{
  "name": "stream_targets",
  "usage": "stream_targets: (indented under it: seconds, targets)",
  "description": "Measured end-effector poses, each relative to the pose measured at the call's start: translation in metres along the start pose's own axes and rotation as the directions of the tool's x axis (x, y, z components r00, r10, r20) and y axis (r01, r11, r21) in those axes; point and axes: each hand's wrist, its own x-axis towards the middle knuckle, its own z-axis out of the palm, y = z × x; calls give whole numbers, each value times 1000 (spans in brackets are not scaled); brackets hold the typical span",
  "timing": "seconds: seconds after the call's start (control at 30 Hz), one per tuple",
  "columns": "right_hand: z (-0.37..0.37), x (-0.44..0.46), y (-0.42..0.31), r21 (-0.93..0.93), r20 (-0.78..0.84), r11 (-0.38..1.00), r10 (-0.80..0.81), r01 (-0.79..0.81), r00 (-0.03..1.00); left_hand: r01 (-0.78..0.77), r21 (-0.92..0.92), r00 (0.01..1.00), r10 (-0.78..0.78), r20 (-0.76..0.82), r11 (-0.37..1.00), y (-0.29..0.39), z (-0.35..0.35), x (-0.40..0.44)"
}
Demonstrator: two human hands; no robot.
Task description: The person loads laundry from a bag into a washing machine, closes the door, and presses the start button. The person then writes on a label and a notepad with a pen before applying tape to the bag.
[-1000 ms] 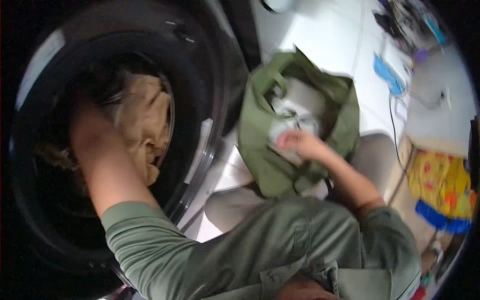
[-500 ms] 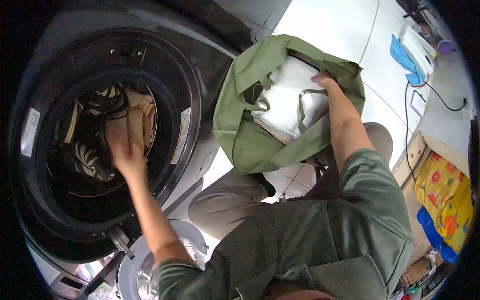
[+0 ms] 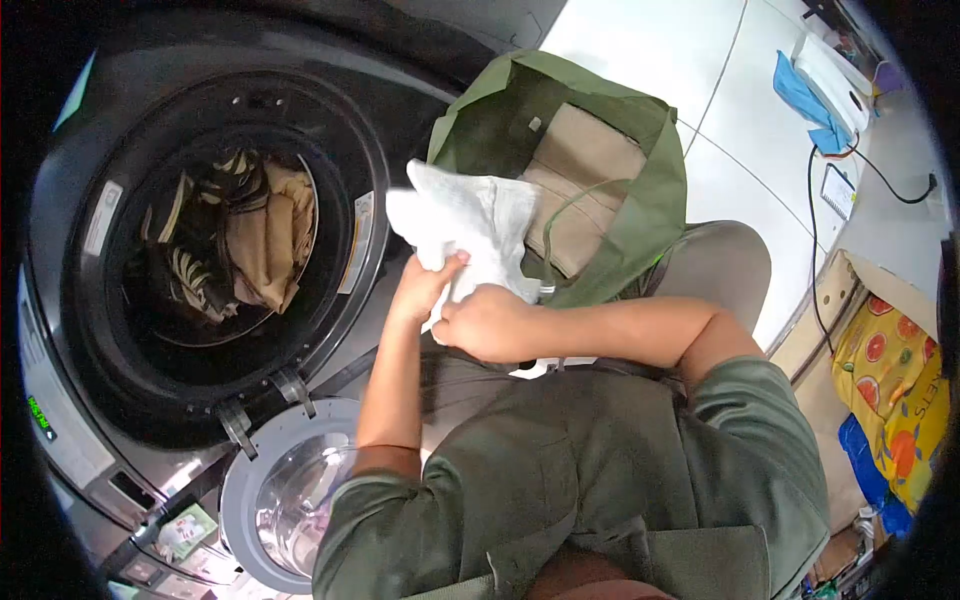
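Since the frame half a second earlier, the left grip (image 3: 425, 285) has moved out of the drum, and the right grip (image 3: 490, 322) has moved from the far side of the bag to a position beside it. The white cloth (image 3: 475, 210), which lay in the bag, is now raised over the bag's near left edge. Both grips are closed on the cloth: the left on its lower left part, the right, with fingers curled, on its lower end. The cloth is partly bunched, with its loose upper part spread upward and blurred at the left edge. At lower left, the round door (image 3: 245, 515) stands swung open, glass centre visible, beside the person's left arm. Directly beyond the cloth, the green bag (image 3: 660, 190) stands with its mouth open. Inside it, a folded brown stack (image 3: 580, 180) is exposed, with a green strap (image 3: 575, 202) lying across it. Left of the bag, dark patterned and tan clothes (image 3: 265, 240) lie in the drum of the black washer (image 3: 410, 100). At right, a yellow bag (image 3: 890, 400) stands in a box (image 3: 850, 275). Farther off, beyond the white tile floor (image 3: 640, 40), a cable (image 3: 812, 240) runs near a notebook (image 3: 838, 192) and a blue cloth (image 3: 800, 95).
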Motion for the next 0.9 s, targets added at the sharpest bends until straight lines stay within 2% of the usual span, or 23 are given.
stream_targets:
  seconds: [0.07, 0.1, 0.13, 0.17, 0.2, 0.23, 0.27, 0.3, 0.33, 0.37, 0.4, 0.43, 0.47, 0.5, 0.53, 0.57, 0.6, 0.63, 0.67, 0.7, 0.77, 0.83, 0.9]
  targets:
    - [0, -6, -4, -15, -16, 986, 168, -168, 986, 62, 46, 989, -55, -139, 997, 10, -12, -11]
    - [-13, -9, -5, 63, 58, 966, 246, -249, 968, 3, -299, 972, -74, -224, 954, 14, -18, -19]
    - [-29, -10, -11, 78, 73, 927, 360, -366, 930, -31, -421, 954, -100, -284, 907, 25, -30, -30]
    - [-44, -9, -11, 94, 39, 922, 375, -377, 926, -178, -526, 940, -14, -340, 832, 29, -41, -43]
    - [-45, -9, -1, 228, -102, 918, 354, -324, 930, -337, -602, 905, 73, -419, 724, 34, -56, -54]
    - [-49, -5, 2, 328, -244, 886, 416, -329, 876, -438, -628, 856, 86, -510, 643, 48, -77, -63]
    - [-52, 1, 12, 211, -501, 959, 271, -188, 822, -531, -637, 799, 82, -595, 558, 62, -107, -72]
    - [-68, 4, 7, -31, -553, 957, 223, -288, 803, -578, -646, 764, 54, -643, 498, 72, -149, -74]
    - [-68, 7, 13, -35, -586, 956, 216, -290, 781, -654, -557, 669, 47, -742, 512, 74, -202, -66]
    - [-61, 10, 26, 156, -550, 955, 295, -251, 782, -665, -486, 564, -45, -824, 567, 92, -242, -63]
    - [-50, 13, 43, 340, -503, 914, 377, -223, 778, -741, -288, 506, 223, -833, 607, 87, -292, -60]
    - [-45, 15, 57, 376, -423, 870, 466, -317, 777, -750, -512, 625, 194, -756, 418, 81, -333, -58]
    - [-38, 16, 72, 405, -337, 814, 557, -417, 759, -742, -526, 636, 190, -748, 414, 75, -329, -50]
    - [-29, 12, 99, 371, -323, 789, 604, -490, 728, -731, -289, 508, 209, -836, 618, 66, -323, -37]
    - [-16, 7, 128, 341, -310, 757, 651, -558, 693, -631, -30, 373, 269, -888, 775, 59, -310, -23]
    - [-7, -1, 155, 285, -245, 657, 754, -698, 610, -465, 221, 248, 366, -897, 857, 53, -297, -7]
    - [-3, -10, 186, 227, -200, 537, 842, -813, 501, -254, 451, 140, 494, -858, 856, 56, -282, 15]
    - [3, -24, 221, 195, -199, 483, 872, -853, 448, -12, 620, 71, 619, -782, 785, 53, -270, 36]
    - [7, -39, 248, 160, -183, 419, 902, -894, 390, 244, 722, 51, 734, -677, 648, 44, -259, 54]
    - [3, -49, 264, 27, -152, 363, 922, -931, 355, 388, 734, 211, 721, -659, 557, 29, -289, 73]
    - [-8, -64, 290, -160, -95, 238, 962, -958, 255, 592, 678, 233, 713, -662, 435, 14, -346, 103]
    - [-10, -82, 321, -207, -60, 135, 987, -969, 150, 643, 622, 294, 605, -740, 448, -2, -406, 125]
    - [11, -110, 368, -147, -221, 145, 959, -978, 176, 666, 592, 354, 507, -786, 453, -15, -455, 149]
